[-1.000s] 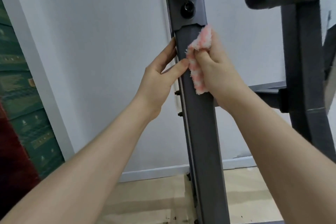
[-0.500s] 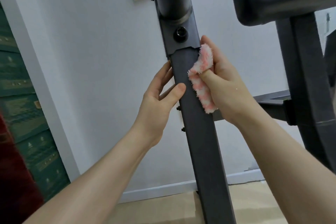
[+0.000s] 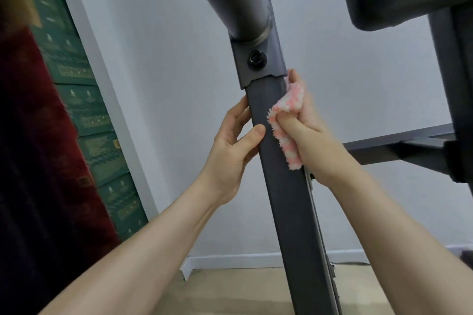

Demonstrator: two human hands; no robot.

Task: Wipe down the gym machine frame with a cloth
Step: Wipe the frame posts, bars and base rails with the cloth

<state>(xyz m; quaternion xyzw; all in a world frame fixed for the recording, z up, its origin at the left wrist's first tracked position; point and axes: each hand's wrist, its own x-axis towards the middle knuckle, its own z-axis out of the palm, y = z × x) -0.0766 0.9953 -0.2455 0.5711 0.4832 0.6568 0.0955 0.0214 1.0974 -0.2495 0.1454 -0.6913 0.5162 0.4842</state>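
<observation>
Cloth (image 3: pixel 288 120), pink and white, is bunched in my right hand (image 3: pixel 311 135), whose grip pinches it against the right face of the dark frame post (image 3: pixel 286 186), just below the bolted bracket (image 3: pixel 257 64). My left hand (image 3: pixel 234 143) braces the post's left edge, fingers spread, thumb pressed on front.

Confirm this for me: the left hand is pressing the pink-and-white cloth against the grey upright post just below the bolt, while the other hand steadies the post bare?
Not quite. The head view shows the right hand pressing the pink-and-white cloth against the grey upright post just below the bolt; the left hand steadies the post bare.
</observation>
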